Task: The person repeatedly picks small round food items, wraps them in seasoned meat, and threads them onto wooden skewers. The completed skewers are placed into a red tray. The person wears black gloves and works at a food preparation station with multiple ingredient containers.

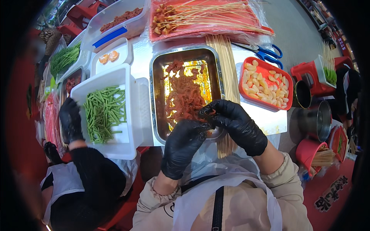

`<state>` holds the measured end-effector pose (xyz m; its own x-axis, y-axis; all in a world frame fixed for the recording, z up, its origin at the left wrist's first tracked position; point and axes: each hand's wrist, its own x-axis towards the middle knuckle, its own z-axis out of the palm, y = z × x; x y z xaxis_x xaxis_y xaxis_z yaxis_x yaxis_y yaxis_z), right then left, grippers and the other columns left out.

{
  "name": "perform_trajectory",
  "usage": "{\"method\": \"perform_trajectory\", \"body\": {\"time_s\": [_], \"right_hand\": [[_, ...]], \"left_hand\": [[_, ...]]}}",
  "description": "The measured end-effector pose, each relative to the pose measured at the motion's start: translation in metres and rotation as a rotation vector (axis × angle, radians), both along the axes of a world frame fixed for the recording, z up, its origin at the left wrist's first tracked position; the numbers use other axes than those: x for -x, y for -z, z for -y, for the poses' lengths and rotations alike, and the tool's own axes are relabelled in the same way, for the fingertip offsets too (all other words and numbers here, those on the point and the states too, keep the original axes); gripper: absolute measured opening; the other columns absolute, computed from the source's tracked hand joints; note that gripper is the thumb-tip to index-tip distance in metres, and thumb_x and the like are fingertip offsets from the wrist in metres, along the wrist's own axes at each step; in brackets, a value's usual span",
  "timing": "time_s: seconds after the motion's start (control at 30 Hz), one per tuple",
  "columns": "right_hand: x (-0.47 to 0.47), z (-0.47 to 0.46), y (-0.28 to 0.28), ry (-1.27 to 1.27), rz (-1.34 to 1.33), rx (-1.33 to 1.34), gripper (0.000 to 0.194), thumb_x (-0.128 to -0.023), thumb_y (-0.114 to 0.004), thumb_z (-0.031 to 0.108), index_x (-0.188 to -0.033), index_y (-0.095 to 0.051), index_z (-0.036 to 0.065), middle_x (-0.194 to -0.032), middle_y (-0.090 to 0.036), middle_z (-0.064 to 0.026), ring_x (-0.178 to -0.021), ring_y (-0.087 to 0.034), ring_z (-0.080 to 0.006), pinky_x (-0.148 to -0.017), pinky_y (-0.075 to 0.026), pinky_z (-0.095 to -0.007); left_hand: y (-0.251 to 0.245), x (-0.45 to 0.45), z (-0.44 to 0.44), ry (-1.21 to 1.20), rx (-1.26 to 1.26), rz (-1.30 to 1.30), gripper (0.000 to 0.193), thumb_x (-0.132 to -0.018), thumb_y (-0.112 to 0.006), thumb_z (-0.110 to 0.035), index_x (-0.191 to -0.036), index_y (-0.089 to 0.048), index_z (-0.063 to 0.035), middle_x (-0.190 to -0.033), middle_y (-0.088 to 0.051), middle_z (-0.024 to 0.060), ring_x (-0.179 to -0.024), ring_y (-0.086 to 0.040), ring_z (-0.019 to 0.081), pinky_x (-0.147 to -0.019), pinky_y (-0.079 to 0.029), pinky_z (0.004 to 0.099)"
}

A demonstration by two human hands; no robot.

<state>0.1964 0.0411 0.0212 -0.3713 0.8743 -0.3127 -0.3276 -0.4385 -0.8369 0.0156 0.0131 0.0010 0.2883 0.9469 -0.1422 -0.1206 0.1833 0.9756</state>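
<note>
My left hand [185,144], in a black glove, is over the near right corner of a metal tray [154,95]. Its fingers are bent around a pale piece of food [210,132], probably a garlic clove. My right hand [237,121], also gloved in black, pinches a small strip of red meat [212,112] right beside the left fingertips. Whether a skewer lies between the hands cannot be made out. Marinated raw meat slices [185,98] are heaped in the tray, with orange oil around them. A bundle of bamboo skewers [227,69] lies along the tray's right side.
Peeled garlic cloves fill a red box [242,88] at right, below blue-handled scissors [268,55]. Threaded skewers lie on a red tray [202,21] behind. A white bin [131,115] holds cut green beans [104,112]. A co-worker's gloved hand [70,119] is beyond it at left.
</note>
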Motion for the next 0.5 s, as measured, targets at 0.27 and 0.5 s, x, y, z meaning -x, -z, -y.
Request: {"method": "perform_trajectory", "body": {"time_s": [0.27,0.5], "right_hand": [[0.0046,-0.0032,-0.0075,0.012,0.075,0.003,0.033,-0.074,-0.065,-0.004,-0.106,-0.055,0.001,-0.103,-0.058,-0.005,-0.1,-0.054,-0.0137,-0.091,-0.043,-0.0271],[0.0075,-0.0097,0.0003,-0.004,0.04,-0.077,0.038,-0.073,-0.066,-0.006,-0.108,-0.054,0.002,-0.106,-0.057,-0.0044,-0.104,-0.052,-0.0131,-0.093,-0.041,-0.0274]], "left_hand": [[-0.0059,-0.0027,0.0013,-0.029,-0.049,-0.002,0.026,-0.077,-0.061,0.01,-0.099,-0.056,-0.0021,-0.099,-0.052,0.0054,-0.094,-0.055,0.014,-0.082,-0.045,0.0251],[-0.002,-0.001,0.0041,-0.082,0.071,0.112,0.039,-0.077,-0.06,0.01,-0.111,-0.047,-0.0025,-0.107,-0.05,0.007,-0.095,-0.055,0.014,-0.083,-0.046,0.0262]]}}
